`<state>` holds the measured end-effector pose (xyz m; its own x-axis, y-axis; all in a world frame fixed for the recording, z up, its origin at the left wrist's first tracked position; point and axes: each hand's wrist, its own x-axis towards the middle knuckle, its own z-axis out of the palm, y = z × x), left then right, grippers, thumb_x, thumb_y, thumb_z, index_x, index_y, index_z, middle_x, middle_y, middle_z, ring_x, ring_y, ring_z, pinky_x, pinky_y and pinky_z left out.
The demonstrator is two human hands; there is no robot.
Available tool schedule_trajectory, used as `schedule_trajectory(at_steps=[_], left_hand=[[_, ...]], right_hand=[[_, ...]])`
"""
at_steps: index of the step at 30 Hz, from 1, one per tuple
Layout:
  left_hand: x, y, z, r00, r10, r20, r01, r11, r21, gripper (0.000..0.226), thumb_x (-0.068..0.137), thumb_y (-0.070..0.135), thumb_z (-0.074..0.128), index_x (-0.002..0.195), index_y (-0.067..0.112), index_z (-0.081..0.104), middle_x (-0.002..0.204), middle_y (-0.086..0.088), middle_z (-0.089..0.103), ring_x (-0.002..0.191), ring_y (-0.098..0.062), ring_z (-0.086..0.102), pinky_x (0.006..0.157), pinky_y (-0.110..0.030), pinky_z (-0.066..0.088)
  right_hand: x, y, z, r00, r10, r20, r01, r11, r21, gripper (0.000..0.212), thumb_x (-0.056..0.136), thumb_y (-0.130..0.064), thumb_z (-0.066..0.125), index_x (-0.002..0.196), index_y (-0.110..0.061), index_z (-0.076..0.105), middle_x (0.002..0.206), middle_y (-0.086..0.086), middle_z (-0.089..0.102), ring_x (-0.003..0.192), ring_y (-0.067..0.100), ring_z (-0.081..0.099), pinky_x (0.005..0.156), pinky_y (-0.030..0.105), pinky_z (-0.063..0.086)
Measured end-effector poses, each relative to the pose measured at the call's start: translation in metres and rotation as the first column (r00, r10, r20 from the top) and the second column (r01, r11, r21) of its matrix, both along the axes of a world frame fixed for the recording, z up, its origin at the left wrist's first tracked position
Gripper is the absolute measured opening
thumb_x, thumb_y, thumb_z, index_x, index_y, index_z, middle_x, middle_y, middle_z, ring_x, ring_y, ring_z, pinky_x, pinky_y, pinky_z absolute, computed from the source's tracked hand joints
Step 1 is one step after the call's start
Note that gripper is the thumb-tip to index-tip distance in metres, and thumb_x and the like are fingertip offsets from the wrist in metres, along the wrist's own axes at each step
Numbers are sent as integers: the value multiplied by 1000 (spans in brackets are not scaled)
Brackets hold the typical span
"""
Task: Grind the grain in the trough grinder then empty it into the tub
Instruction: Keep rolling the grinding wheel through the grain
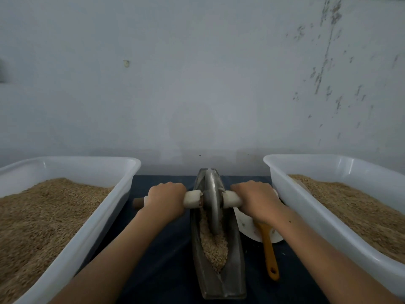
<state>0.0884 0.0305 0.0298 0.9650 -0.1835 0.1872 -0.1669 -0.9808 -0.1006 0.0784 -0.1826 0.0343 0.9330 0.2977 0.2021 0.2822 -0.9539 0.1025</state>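
Left hand [166, 198] and right hand [255, 199] wrapped around white-padded axle handle [232, 199], either side of grey metal grinding wheel [212, 205], for even downward pressure. Tan grain [215, 249] in long metal trough [219, 279], between white plastic tubs [131, 170].

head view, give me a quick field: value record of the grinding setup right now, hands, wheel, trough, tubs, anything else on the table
left hand: grips the axle handle left of the wheel
right hand: grips the axle handle right of the wheel
wheel: metal disc, upright in the trough
trough: long metal boat, grain lying in its groove
left tub: white, holds grain
right tub: white, holds grain
brush: yellow handle, lies between trough and right tub, on a white plate
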Motion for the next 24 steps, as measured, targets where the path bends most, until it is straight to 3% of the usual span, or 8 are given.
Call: schedule_trajectory(at_steps=[3,5,8,12,15,19,24], left_hand=[[-3,-1,-4,991,2,135,4,999,-42,16,87,26,55,102,22,51,100,1,61,79,-18,52,67,-30,34],[-3,-1,-4,990,-5,141,10,999,-31,17,88,26,54,104,22,52,100,1,61,80,-17,53,67,-30,35],[-2,0,1,1000,-20,20,19,999,28,28,85,29,60,111,20,55,104,-1,62,91,-19,58,70,-30,36],[-5,2,11,973,-26,-227,35,999,36,45,79,32,69,118,17,55,104,-1,61,82,-15,50,71,-29,38],[-5,3,13,953,-29,-303,38,999,25,48,78,33,71,120,17,54,104,-1,61,81,-16,50,72,-29,40],[0,1,6,992,-20,-126,26,999,42,37,81,30,65,115,20,56,97,1,60,81,-16,54,69,-29,38],[5,1,-7,992,-22,126,30,998,-59,18,86,26,55,105,24,54,96,3,60,86,-19,57,68,-31,35]], right_hand=[[2,3,-11,980,5,198,-13,999,42,8,92,-22,53,97,-27,49,95,-4,64,85,17,58,67,28,31],[3,2,-12,978,13,209,-24,998,50,7,92,-23,53,96,-27,49,94,-4,64,86,17,59,67,28,32],[3,-3,-4,999,20,42,-21,1000,14,10,89,-21,56,96,-27,53,98,-3,65,88,18,60,69,30,40],[1,-6,10,961,5,-277,-19,999,-47,32,82,-24,69,113,-26,60,102,-3,64,85,14,57,64,27,38],[1,-6,12,938,1,-347,-15,999,-37,35,81,-25,73,114,-25,60,104,-3,65,87,14,58,66,27,41],[2,-5,6,971,-4,-240,-1,1000,-21,28,83,-23,67,110,-28,60,99,-3,65,85,15,59,64,27,39],[7,0,-10,990,2,142,-7,999,34,12,90,-21,55,91,-30,47,95,-3,64,85,19,59,67,30,35]])
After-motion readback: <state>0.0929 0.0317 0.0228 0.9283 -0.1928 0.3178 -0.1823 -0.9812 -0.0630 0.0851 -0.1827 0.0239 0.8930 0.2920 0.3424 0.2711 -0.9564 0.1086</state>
